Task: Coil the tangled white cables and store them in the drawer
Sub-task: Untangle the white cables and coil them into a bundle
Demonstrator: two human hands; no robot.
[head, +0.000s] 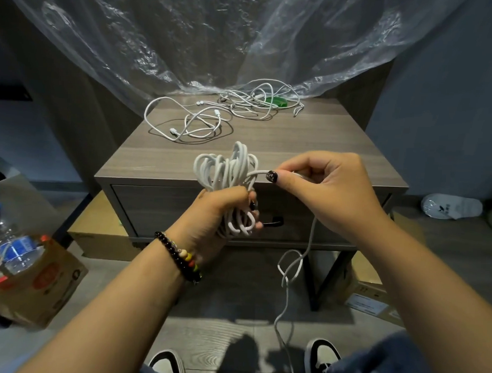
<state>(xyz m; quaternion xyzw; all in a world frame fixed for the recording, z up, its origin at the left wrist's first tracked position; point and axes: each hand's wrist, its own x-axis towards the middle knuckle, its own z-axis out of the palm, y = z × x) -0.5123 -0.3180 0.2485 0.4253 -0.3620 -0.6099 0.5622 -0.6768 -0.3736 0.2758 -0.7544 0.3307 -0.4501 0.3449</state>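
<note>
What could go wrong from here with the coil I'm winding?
1. The loose tail hanging from the right hand already shows a kinked loop; it may knot as it feeds in.
2. The coil in the left hand looks uneven, so loops might slip out.
3. The drawer is shut and both hands are busy, so opening it could loosen the bundle.

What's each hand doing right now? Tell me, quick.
Left hand: closed, gripping the coiled white cable bundle.
Right hand: closed, pinching the cable's loose strand beside the bundle.
</note>
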